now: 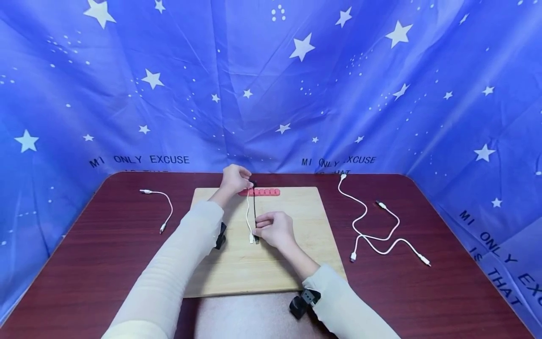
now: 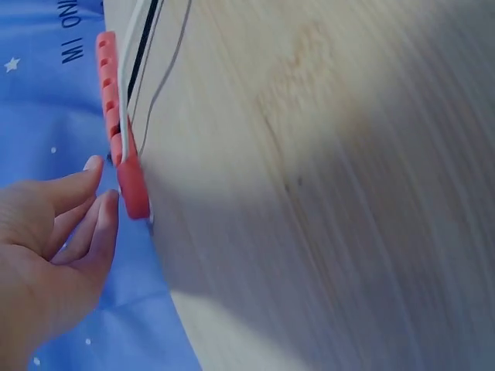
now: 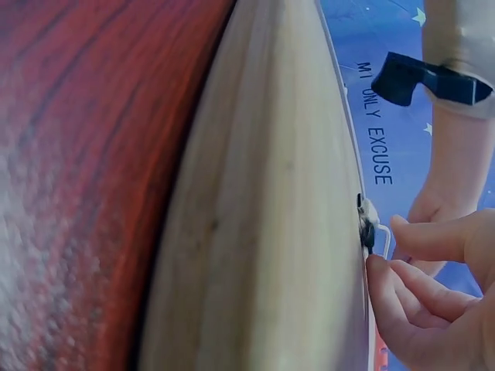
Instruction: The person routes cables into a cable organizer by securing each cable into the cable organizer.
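With the wooden board (image 1: 262, 273) as the dial, twelve at its far edge, a short white cable (image 1: 171, 206) lies curved on the dark red table (image 1: 110, 263) towards ten o'clock; the left hand (image 1: 234, 179) is at eleven, thumb and fingers bent, tips near the red cable holder (image 1: 267, 192), and I cannot tell whether they pinch the black cable (image 1: 255, 207); the holder lies at twelve, and from its left end a white lead (image 1: 247, 214) runs towards six, the black cable straight beside it on the right, their plugs (image 1: 251, 238) side by side near the dial's centre; there the right hand (image 1: 277, 228) meets the black cable near its plug, thumb and forefinger bent close, though whether they pinch it I cannot tell; two crossing white cables (image 1: 363, 236) lie on the table at three o'clock
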A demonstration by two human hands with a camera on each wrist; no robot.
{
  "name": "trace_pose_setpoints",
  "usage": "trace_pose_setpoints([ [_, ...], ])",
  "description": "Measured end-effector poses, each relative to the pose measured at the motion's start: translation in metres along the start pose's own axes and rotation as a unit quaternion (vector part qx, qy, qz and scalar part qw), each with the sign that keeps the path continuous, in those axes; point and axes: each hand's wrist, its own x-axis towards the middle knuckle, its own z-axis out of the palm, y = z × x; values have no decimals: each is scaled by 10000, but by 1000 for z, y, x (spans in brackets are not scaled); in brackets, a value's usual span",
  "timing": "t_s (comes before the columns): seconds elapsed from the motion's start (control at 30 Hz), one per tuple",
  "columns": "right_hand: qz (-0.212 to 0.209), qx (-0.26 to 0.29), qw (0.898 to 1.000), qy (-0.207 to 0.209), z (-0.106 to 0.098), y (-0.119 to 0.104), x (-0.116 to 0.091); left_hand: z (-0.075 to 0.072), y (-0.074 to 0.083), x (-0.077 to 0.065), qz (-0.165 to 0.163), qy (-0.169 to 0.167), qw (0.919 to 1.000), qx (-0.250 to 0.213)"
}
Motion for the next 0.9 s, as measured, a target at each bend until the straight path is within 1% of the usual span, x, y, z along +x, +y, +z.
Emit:
trace_pose_setpoints([
  [0.17,164,175,9997,-88,-2,-1,0,-12,-8,-6,-83,102,9999,-46],
  [0.27,216,333,9991,-180,-2,-4,-1,-21,-14,-10,-304,112,9994,-98],
  [0.4,94,481,9984,-264,-2,-7,-4,-32,-24,-15,-602,155,9979,-171],
  [0.53,-66,568,9979,-304,2,-9,-5,-43,-37,-19,-807,277,9962,-197],
  [0.63,-153,595,9976,-328,4,-13,-7,-52,-46,-23,-884,374,9953,-125],
  [0.77,-171,610,9975,-325,7,-18,-9,-65,-57,-28,-901,464,9948,61],
  [0.9,-173,658,9970,-356,9,-22,-9,-77,-66,-33,-1022,574,9930,115],
])
